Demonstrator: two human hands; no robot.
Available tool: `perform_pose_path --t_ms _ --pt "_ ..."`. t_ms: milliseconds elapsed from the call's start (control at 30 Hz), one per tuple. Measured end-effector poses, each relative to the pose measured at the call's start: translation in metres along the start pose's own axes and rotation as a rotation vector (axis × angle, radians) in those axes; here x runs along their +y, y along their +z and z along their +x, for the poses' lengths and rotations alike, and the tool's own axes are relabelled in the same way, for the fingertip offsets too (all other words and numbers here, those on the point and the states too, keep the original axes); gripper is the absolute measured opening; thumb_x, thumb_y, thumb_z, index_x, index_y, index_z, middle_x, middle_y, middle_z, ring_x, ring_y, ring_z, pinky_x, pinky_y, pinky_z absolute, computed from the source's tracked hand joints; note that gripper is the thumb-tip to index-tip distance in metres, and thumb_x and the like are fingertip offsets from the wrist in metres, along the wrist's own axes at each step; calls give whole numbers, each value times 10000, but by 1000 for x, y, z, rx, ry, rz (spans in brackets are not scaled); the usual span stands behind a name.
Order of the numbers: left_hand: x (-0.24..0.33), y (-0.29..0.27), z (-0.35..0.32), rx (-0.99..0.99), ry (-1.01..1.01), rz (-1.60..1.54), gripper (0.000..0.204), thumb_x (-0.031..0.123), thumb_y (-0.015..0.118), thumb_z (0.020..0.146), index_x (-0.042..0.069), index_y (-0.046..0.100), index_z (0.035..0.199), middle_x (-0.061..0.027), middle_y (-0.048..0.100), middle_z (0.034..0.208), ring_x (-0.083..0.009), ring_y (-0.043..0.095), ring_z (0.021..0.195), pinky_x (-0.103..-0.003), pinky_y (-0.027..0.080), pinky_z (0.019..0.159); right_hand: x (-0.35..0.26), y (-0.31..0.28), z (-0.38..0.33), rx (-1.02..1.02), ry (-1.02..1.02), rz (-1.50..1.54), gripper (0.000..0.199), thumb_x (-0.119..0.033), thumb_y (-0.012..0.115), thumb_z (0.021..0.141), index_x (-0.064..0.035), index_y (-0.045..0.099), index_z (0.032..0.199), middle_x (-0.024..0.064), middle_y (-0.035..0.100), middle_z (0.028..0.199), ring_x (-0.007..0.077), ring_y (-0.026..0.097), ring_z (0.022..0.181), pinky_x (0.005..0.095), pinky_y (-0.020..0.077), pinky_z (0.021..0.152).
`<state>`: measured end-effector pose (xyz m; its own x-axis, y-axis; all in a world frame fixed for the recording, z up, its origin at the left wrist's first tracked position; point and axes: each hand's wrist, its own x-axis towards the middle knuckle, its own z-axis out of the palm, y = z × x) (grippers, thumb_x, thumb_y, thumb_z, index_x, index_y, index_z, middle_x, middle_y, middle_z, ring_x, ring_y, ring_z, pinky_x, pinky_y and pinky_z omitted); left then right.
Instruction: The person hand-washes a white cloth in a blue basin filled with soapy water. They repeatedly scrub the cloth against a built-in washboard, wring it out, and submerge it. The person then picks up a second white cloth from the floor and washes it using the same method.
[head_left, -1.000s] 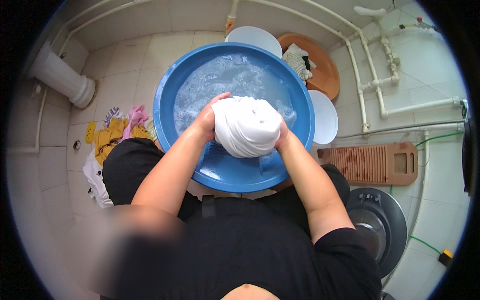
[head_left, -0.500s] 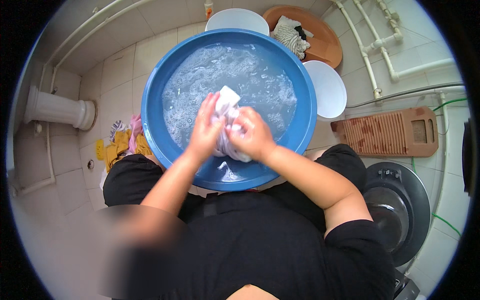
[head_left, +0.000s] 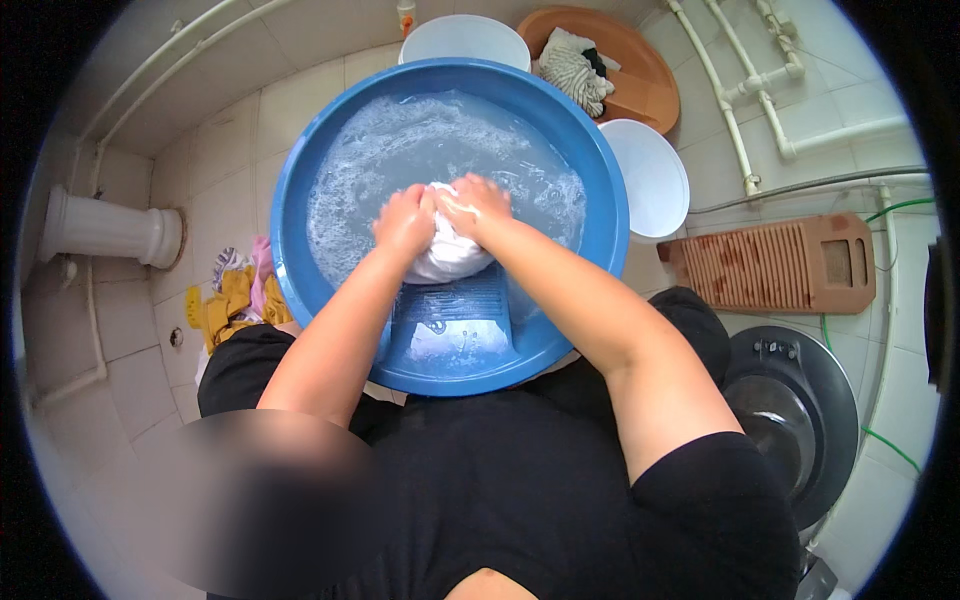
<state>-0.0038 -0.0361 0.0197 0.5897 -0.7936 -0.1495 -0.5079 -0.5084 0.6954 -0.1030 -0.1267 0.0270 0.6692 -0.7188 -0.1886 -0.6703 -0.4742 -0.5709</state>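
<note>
A round blue washtub (head_left: 285,215) stands between my knees, with soapy, foamy water in it. A ribbed washboard slope (head_left: 455,325) is built into its near side. Bunched white wet cloth (head_left: 450,255) lies at the top of that slope, by the water. My left hand (head_left: 408,222) grips the cloth's left side, its fingers curled over it. My right hand (head_left: 475,205) presses and grips it from the right, close beside the left. The cloth's underside and part of the fingertips are hidden.
White basins (head_left: 465,42) stand behind and right of the tub. A brown tub (head_left: 655,85) at the back holds grey striped cloth (head_left: 575,72). A brown washboard (head_left: 770,265) and black basin (head_left: 785,420) are at right, coloured clothes (head_left: 235,300) at left.
Both hands have pushed the cloth forward, away from me. It was bunched up and lifted between them; now it is pressed down, and the ribbed slope shows.
</note>
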Motion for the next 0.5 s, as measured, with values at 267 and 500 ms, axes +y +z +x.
perform_pose_path --t_ms 267,500 --pt "29 -35 -92 162 405 -302 120 131 528 807 14 503 794 -179 518 1027 -335 478 989 -394 369 853 -26 -51 -95 62 -525 377 283 -263 630 686 -60 451 770 130 488 787 328 499 794 409 402 694" --pt "2 -6 -58 96 310 -7 164 223 476 827 59 481 819 -170 546 832 -379 497 818 -418 397 722 4 2 -68 187 -394 292 252 -298 545 740 -81 500 860 159 555 827 355 547 793 441 420 721"
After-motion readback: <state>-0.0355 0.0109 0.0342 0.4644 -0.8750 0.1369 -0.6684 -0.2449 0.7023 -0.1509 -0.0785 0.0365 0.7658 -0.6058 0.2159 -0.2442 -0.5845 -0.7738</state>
